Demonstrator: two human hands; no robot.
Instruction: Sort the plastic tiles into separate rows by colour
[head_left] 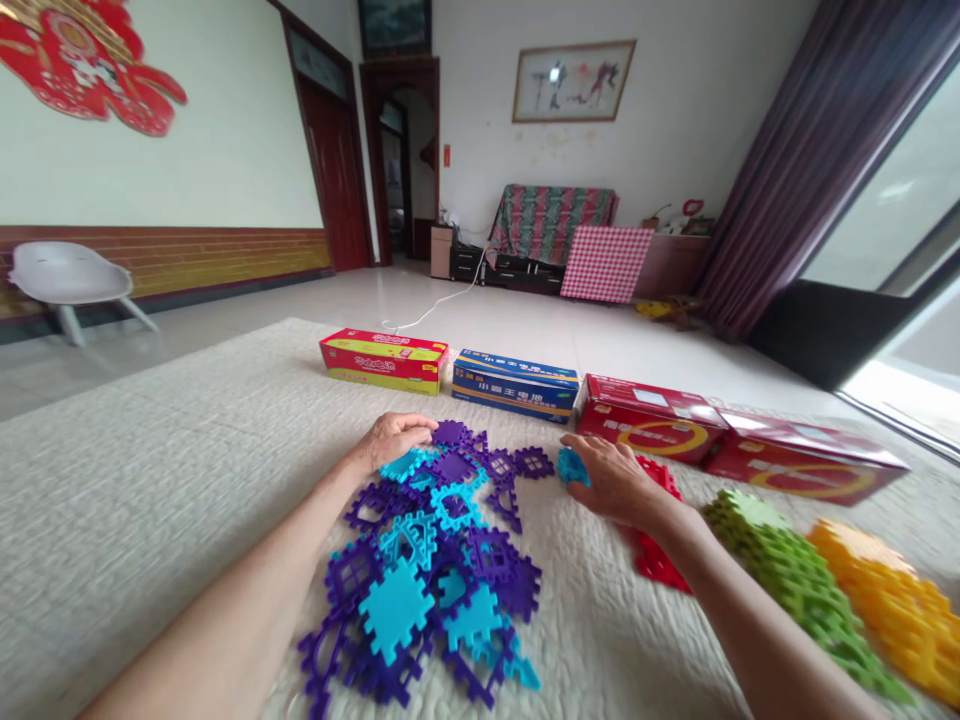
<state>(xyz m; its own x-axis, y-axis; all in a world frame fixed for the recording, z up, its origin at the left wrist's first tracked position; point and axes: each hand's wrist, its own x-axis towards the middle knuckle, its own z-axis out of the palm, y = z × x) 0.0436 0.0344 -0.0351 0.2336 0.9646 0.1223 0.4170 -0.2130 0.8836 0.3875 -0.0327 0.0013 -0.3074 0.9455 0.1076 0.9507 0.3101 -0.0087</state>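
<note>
A heap of purple and cyan interlocking plastic tiles [431, 560] lies on the pale quilted cover [150, 500] in front of me. My left hand [391, 438] rests at the far edge of the heap, fingers curled on a purple tile [452, 433]. My right hand [615, 480] is to the right of the heap, closed on a cyan tile [572, 466]. Red tiles [656, 555] lie under and beside my right wrist.
Piles of green tiles [795, 575] and yellow-orange tiles [892, 600] lie at the right. A row of boxes stands beyond: a red-yellow box [384, 360], a blue box [515, 384], two red boxes [735, 440]. A white chair [67, 280] stands at left.
</note>
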